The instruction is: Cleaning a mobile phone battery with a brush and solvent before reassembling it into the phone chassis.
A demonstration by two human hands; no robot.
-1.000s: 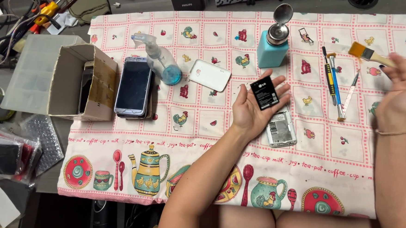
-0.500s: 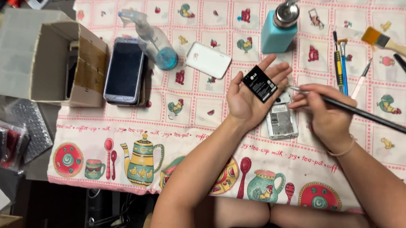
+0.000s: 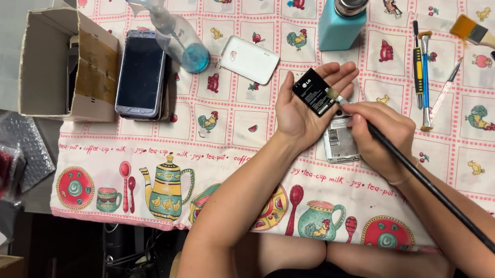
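Left hand: the left hand [image 3: 304,105] lies palm up and open, fingers extended toward 1 o'clock, carrying a flat black battery [image 3: 315,92] on the palm; nothing is clenched around it.
Right hand: the right hand [image 3: 380,137] is closed in a pen-style pinch on a long black-handled brush [image 3: 426,182], whose handle runs off toward 4 o'clock.
Brush contact: the bristle tip [image 3: 333,95] rests at the battery's right edge, touching or very nearly so.
Opened phone: a silver phone body [image 3: 339,142] lies back side up on the tablecloth [image 3: 229,155], partly under the right hand, at 5 o'clock from the battery; its battery bay appears empty.
Back cover: a white cover [image 3: 249,59] sits apart at 10 o'clock from the left hand.
Progress, judged: cover off and battery out appear done; brushing of the battery is under way; battery and cover are not refitted.
Surroundings: spray bottle [image 3: 174,33] and dark-screened phone [image 3: 141,74] at 9 o'clock; teal dispenser bottle [image 3: 341,22] at 12 o'clock; hand tools [image 3: 423,75] at 2 o'clock.
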